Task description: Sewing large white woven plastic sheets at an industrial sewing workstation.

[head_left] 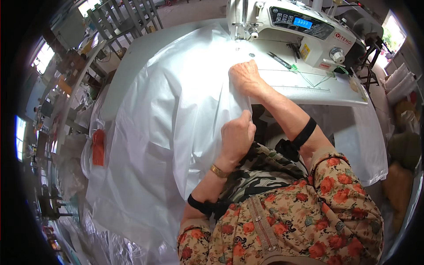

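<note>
We see a slim dark tool and green thread on the worktop | red-orange bundle left of the worktop | grey slatted rack beyond the worktop | white rolls right of the worktop

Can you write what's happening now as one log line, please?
left hand: closed on sheet edge | right hand: closed on same edge, nearer machine | sheet: draped over table | machine: screen lit

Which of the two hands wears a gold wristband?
The left hand wears the gold wristband; the right hand, nearer the sewing machine, wears none.
</note>
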Demonstrator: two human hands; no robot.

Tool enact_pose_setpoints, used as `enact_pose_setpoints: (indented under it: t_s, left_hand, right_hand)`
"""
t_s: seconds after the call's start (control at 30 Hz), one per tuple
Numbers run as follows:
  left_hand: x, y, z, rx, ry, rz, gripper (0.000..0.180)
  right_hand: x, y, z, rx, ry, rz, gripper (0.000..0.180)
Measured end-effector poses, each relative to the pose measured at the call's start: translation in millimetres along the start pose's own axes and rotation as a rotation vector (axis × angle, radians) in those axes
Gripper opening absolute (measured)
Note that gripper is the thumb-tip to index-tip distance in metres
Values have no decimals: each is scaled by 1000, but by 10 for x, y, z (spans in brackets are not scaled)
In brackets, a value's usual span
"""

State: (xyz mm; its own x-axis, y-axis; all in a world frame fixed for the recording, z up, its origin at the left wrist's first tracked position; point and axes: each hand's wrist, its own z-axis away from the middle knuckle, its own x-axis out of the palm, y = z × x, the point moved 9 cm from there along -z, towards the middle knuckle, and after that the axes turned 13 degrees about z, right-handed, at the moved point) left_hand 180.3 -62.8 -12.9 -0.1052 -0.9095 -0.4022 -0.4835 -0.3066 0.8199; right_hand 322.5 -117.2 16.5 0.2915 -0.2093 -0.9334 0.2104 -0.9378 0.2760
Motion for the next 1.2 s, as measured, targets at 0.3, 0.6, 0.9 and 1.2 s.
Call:
enact_pose_setpoints:
  t_s: [0.3,0.6,0.9,1.2]
  left_hand:
    - [69,-86,-528,1,37,-148,9]
    - [6,-172,-87,61,198,79,17]
    - [-446,-892,2106,-89,338,-282,52]
    - [-2035,-714,2770,-190,962,-1064,32]
  right_hand:
    - [225,245,-396,53,199,-4,7]
    - [6,431,753,227,415,-619,23]
    - [1090,-189,1927,234,-90,-1735,49]
    - [1913,-609,1514,45,-456,-849,44]
